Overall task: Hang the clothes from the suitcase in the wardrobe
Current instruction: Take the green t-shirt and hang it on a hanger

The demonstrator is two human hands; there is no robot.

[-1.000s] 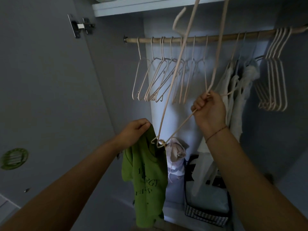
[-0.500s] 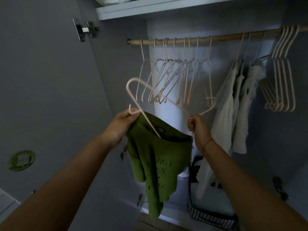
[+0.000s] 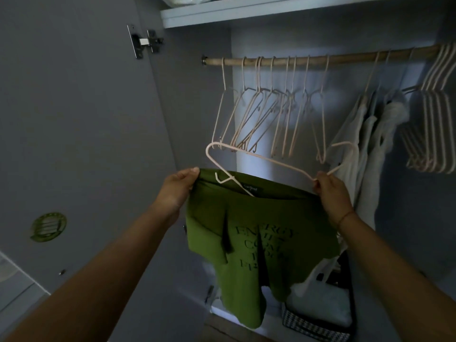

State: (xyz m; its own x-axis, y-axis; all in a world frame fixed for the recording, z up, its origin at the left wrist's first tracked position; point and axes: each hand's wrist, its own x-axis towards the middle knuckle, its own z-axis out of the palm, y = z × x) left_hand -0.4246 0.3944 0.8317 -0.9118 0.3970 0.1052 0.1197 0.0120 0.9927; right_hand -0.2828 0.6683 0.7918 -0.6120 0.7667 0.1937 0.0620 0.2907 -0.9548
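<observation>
Both hands have drawn apart in the last half second, stretching the shirt (image 3: 246, 230) collar wide so its printed front now faces out. The left hand (image 3: 181, 187) grips the collar's left edge with curled fingers, while the right hand (image 3: 330, 191) pinches the neck of the hanger (image 3: 261, 157), with the collar's right edge at its fingers. One hanger arm dips into the collar, and both are held before the open wardrobe, below the rail (image 3: 320, 59) with its empty hangers (image 3: 271, 114) and white clothes (image 3: 365, 144).
</observation>
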